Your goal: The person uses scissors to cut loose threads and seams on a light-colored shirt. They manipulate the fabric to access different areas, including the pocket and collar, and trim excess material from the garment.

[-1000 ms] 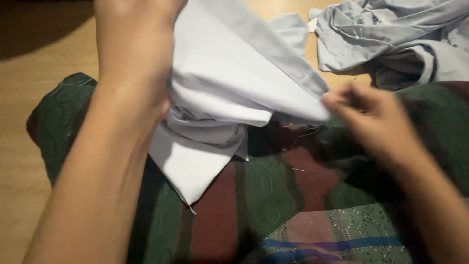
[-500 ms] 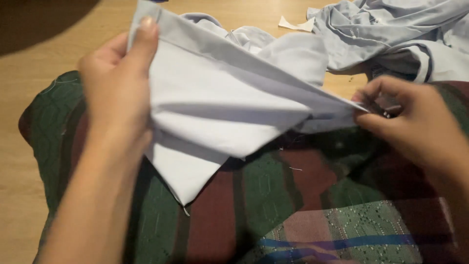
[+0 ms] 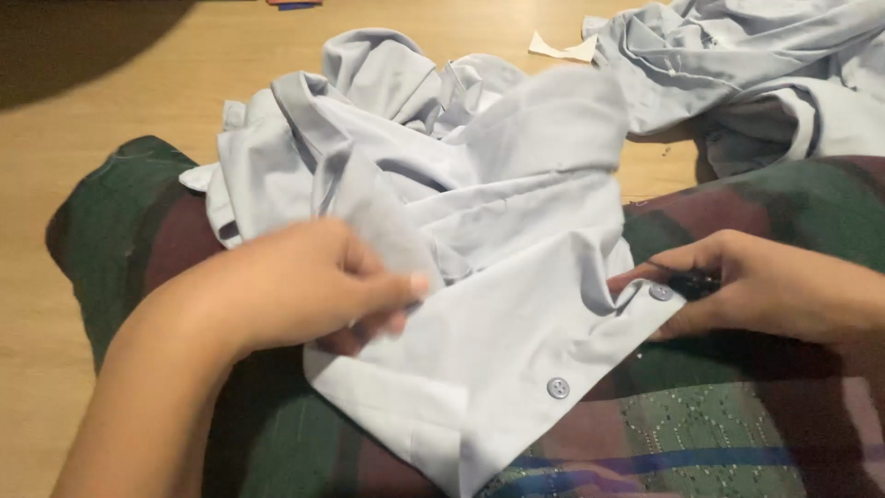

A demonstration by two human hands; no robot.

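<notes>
The head view shows the pale blue shirt [image 3: 498, 240] spread over a plaid-covered lap, the left hand [image 3: 304, 295] pinching its fabric, the right hand [image 3: 737, 286] closed on the button edge; two buttons [image 3: 558, 388] look attached, further work undeterminable.

A wooden floor [image 3: 111, 120] carries a heap of pale blue garments [image 3: 765, 74], a white fabric scrap [image 3: 558, 46] lying beside it.
</notes>
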